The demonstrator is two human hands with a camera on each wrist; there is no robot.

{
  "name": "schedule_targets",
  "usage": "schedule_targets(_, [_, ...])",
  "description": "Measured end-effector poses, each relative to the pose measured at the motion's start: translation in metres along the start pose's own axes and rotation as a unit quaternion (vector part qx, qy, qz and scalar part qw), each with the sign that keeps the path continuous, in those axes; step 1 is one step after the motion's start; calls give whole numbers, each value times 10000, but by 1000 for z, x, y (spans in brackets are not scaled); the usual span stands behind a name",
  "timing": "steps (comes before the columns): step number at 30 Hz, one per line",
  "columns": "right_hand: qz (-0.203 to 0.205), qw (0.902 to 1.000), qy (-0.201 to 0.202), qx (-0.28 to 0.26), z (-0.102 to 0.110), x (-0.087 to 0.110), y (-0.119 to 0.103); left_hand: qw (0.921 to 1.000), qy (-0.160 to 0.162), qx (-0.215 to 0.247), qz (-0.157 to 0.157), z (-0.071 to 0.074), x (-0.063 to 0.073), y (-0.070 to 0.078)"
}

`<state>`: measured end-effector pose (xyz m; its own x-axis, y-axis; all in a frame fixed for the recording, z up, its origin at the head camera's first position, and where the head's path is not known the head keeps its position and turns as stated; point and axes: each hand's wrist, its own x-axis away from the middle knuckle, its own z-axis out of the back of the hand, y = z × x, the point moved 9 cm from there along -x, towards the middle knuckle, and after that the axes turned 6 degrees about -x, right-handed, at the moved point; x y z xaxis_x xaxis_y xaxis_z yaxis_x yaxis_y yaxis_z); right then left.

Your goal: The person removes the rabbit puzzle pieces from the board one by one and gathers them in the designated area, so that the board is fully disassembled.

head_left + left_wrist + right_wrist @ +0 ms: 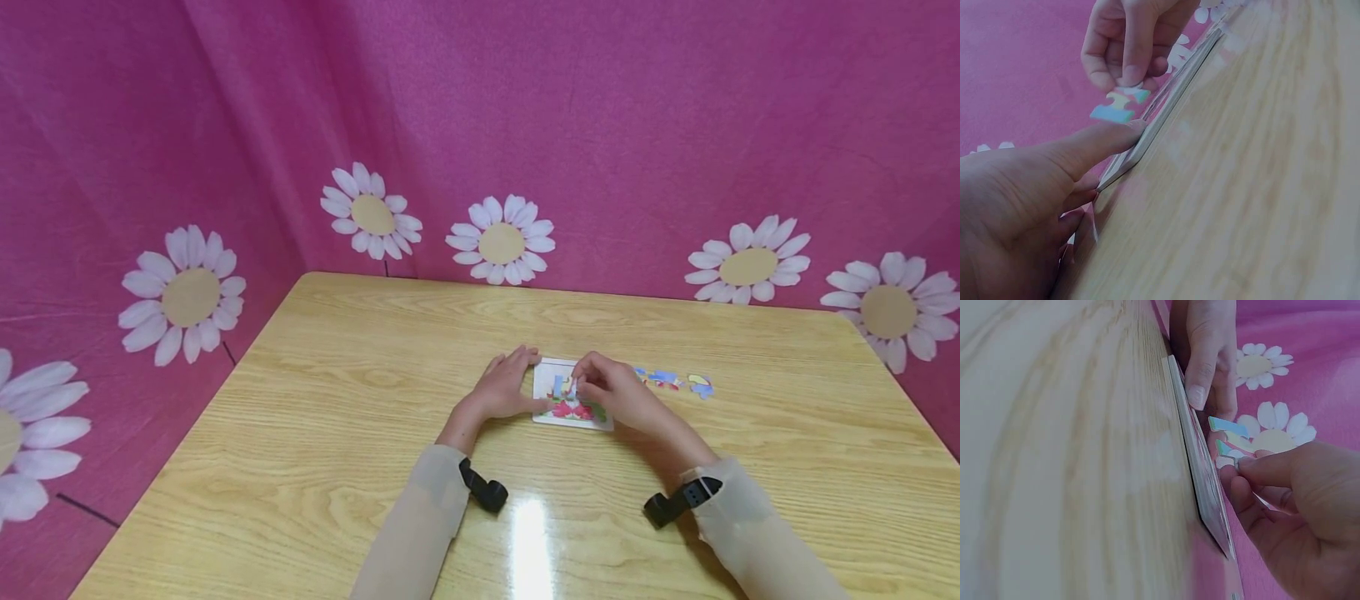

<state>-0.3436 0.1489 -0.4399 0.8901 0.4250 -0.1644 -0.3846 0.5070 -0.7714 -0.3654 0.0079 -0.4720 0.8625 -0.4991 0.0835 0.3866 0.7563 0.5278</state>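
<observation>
A small jigsaw board (573,422) with a white border and a partly filled, colourful picture lies flat on the table. My left hand (498,390) rests at its left side, the fingers reaching towards the far left corner and the straight thumb (1107,139) pressing on the board near its front edge. Between thumb and forefinger, my right hand (618,396) pinches a jigsaw piece (1227,428) in blue, yellow, green and white. In the left wrist view this piece (1112,112) is tilted just above the board. The right hand partly covers the board's right side in the head view.
Several loose jigsaw pieces (666,379) lie right of the board, partly behind the right hand. The wooden table (337,375) reaches back to a pink curtain (600,125) with white flowers. A black strap with a camera (483,487) sits on each wrist.
</observation>
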Motion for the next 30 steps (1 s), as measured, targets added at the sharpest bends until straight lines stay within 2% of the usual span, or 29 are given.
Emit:
schedule_targets(12, [-74,9997,243,-2,19,16,13,10000,9,-22,11,0,1,0])
schedule_targets(21, [167,9988,459,26,32,28,17,9999,-28,-103,-14,-1,0,0])
schedule_targets(30, [118,9978,624,214,45,40,24,9999,-25,-150,-13,-2,-1,1])
